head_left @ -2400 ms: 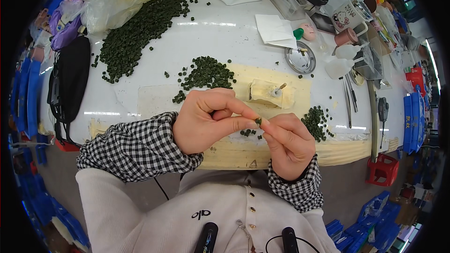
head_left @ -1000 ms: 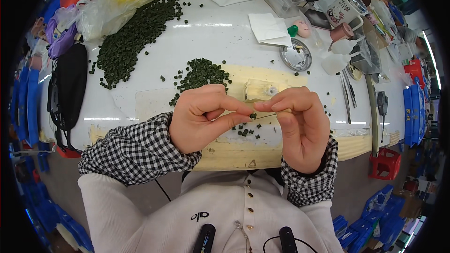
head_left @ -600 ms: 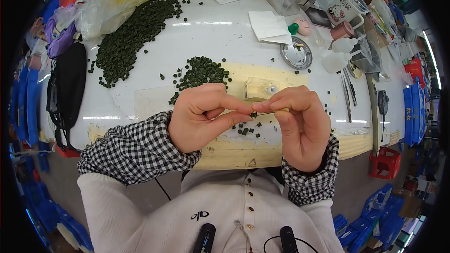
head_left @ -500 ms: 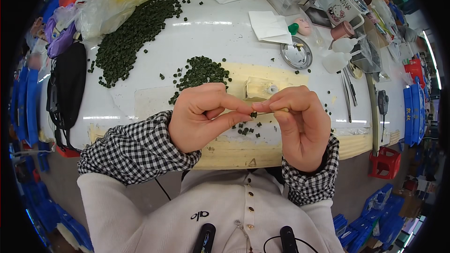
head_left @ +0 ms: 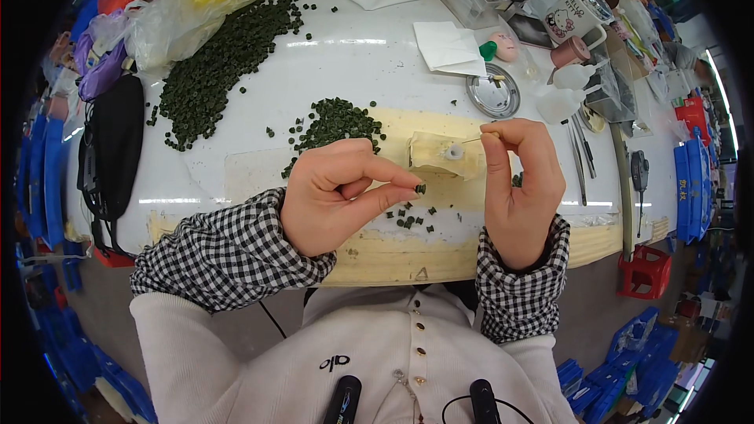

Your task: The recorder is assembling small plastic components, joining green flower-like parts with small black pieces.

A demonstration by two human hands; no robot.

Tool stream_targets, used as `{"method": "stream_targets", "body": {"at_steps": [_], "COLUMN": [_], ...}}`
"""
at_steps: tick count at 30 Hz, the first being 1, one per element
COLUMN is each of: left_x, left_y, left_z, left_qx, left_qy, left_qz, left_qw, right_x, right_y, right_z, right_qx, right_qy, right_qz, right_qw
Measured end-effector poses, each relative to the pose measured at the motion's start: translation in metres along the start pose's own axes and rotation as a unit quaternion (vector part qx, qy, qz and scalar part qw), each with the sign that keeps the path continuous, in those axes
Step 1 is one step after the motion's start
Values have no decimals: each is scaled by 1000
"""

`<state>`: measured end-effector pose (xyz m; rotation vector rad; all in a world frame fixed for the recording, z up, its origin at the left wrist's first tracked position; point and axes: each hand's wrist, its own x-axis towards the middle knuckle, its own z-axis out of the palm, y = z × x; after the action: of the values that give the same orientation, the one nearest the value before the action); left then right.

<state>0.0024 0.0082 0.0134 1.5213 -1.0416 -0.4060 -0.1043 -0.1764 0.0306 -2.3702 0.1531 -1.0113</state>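
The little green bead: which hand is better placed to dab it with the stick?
Probably the right hand: it pinches the thin stick, while the left hand holds the green bead at its fingertips.

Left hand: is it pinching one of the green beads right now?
Yes, the left hand pinches a small green bead between thumb and forefinger.

Both forearms, in checked sleeves, come up from the near edge of the table. The left hand (head_left: 338, 196) is curled, thumb and forefinger pinched together at their tips. The right hand (head_left: 522, 184) stands upright, palm turned left, its thumb and forefinger pinched at the top.
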Motion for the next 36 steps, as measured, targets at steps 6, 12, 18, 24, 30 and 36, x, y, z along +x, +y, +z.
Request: {"method": "stream_targets", "body": {"at_steps": [6,12,18,24,30,36], "left_x": [0,0,0,-1,-3,-5], "left_y": [1,0,-2,-2,0,-2], "left_z": [0,-2,-2,-1,3,2], "left_qx": [-1,9,14,-3,-46,-31], "left_qy": [11,20,25,20,19,11], "left_qz": [-23,-9,-8,-12,-39,-13], "left_qw": [1000,1000,1000,1000,998,999], "right_x": [-3,-15,-30,-35,-35,-39], "right_y": [4,-23,-33,-27,-17,-15], "right_z": [1,-16,-8,-5,-5,-4], "right_qx": [-42,98,284,309,279,288], "right_qy": [-73,-131,-179,-188,-210,-204], "right_qz": [-8,66,158,136,90,92], "right_qw": [996,984,929,922,933,931]}}
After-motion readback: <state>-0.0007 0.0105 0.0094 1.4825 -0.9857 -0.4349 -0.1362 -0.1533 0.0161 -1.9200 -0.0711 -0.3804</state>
